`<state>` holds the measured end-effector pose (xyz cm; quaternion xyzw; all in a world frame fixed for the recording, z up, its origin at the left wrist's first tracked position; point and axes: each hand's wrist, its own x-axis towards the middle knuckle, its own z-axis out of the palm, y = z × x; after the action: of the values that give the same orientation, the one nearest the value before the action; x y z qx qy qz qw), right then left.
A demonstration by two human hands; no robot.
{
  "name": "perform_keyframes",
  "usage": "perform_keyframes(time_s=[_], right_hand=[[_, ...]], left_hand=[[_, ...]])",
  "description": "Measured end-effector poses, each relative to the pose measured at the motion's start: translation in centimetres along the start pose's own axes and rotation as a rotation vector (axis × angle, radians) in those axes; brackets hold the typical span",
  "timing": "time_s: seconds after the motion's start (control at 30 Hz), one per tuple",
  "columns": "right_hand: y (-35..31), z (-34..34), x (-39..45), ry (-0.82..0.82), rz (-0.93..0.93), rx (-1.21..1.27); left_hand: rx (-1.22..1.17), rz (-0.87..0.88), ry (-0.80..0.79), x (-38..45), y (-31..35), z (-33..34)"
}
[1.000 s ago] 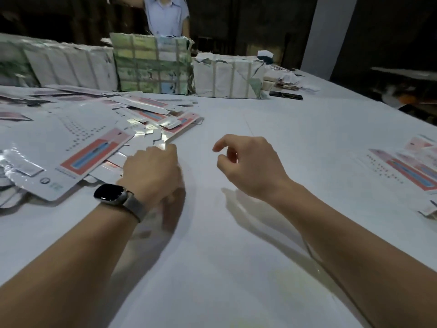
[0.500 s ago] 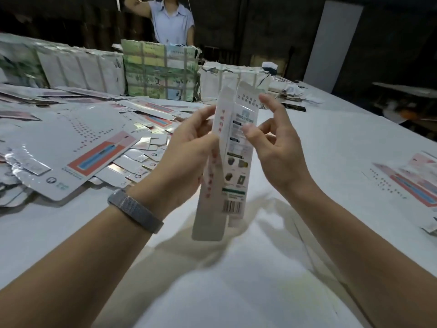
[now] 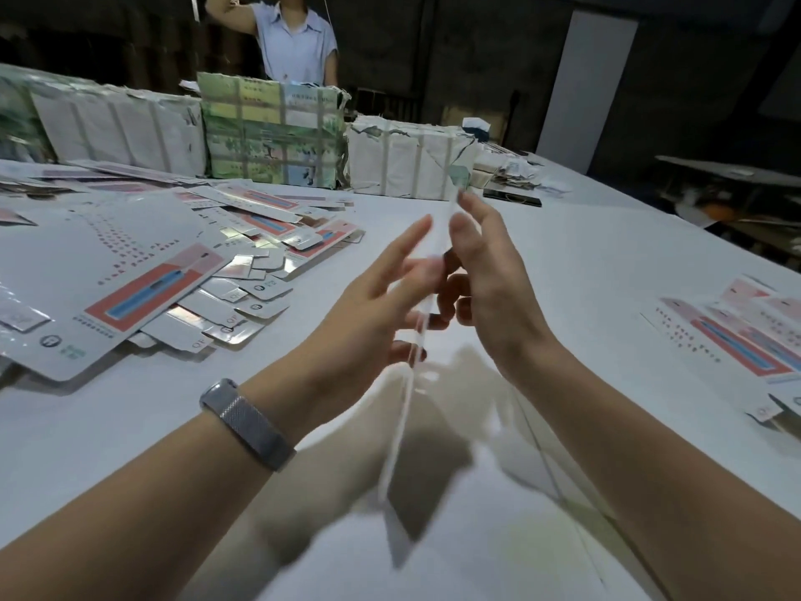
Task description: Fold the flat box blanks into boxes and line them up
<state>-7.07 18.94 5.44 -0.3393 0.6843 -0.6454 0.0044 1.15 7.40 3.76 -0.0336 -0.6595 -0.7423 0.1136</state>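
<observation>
A long white box blank [image 3: 401,416] stands edge-on between my hands above the white table [image 3: 563,262], blurred by motion. My left hand [image 3: 359,314], with a grey watch band on the wrist, presses nearly straight fingers and thumb against the blank's left face. My right hand [image 3: 490,288] is on its right side, fingers curled round the blank's far edge. A loose pile of flat blanks [image 3: 130,271] with red and blue print lies to the left.
Several printed blanks [image 3: 737,336] lie at the right edge. Strapped bundles [image 3: 273,132] and white bundles [image 3: 407,162] line the far side, with a black flat object [image 3: 511,197] beside them. A person [image 3: 294,36] stands behind the bundles.
My left hand picked a blank from the pile and both hands raised it. It has since turned from face-on to edge-on between my palms.
</observation>
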Motion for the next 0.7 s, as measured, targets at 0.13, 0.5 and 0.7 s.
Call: perform_keyframes(time_s=[0.13,0.5,0.7], right_hand=[[-0.2,-0.6,0.2,0.117,-0.07,-0.227],[0.1,-0.6,0.0,0.067,-0.053,-0.527],[0.1,-0.3,-0.1,0.129,-0.096,-0.472]], left_hand=[[0.088,0.059,0.225,-0.3,-1.0,-0.4],[-0.119,-0.057,0.136,-0.1,0.0,-1.1],[-0.305,-0.165,-0.071,-0.9,-0.1,-0.6]])
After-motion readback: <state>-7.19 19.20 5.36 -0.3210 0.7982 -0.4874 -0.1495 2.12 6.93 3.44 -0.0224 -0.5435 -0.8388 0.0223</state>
